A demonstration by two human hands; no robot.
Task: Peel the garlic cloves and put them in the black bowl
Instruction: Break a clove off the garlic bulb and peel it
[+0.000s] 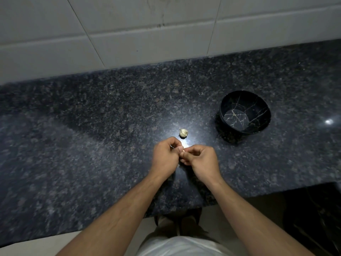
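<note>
Clove, mostly hidden, pinched between left hand (pixel 164 157) and right hand (pixel 200 158) above counter (pixel 92 126); garlic (pixel 183 133) beside; bowl (pixel 258 100) apart, apparently empty; risk: slipping from fingertips.

A dark speckled granite counter (pixel 92 117) carries a garlic bulb (pixel 183 133) and black bowl (pixel 244 112).
</note>
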